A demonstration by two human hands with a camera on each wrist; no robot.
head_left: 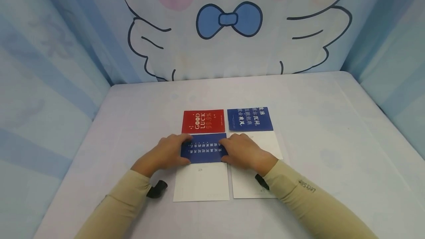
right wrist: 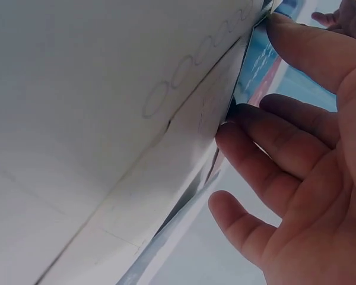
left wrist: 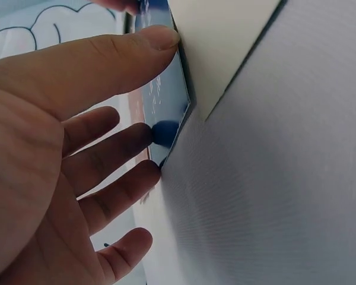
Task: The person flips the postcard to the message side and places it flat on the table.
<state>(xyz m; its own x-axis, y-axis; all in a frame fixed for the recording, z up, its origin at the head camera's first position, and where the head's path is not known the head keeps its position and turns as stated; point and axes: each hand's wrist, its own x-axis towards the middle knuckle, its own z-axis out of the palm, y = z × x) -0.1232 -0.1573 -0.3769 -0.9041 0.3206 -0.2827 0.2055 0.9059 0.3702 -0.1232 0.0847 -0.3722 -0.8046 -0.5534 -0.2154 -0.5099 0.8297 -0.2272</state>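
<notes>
A blue card (head_left: pixel 205 149) with white printed characters lies in the left column of cards, between both hands. At its left end, my left hand (head_left: pixel 170 153) holds it with the thumb on the near edge and fingertips at the far edge. My right hand (head_left: pixel 245 153) grips the right end the same way, thumb (right wrist: pixel 302 47) and fingers spread across the card's width. Directly beyond it lies a red card (head_left: pixel 203 121) reading GOOD LUCK. A white card (head_left: pixel 201 183) lies on the near side. In the left wrist view, the thumb (left wrist: pixel 130 53) presses the blue card's edge.
In the right column, another blue card (head_left: pixel 249 119) lies farthest away, with a white card (head_left: pixel 270 141) nearer and a second white card (head_left: pixel 244 185) partly under the right forearm. A pale cloth covers the table (head_left: pixel 325 128). Printed curtains (head_left: pixel 229 54) stand at the back and sides.
</notes>
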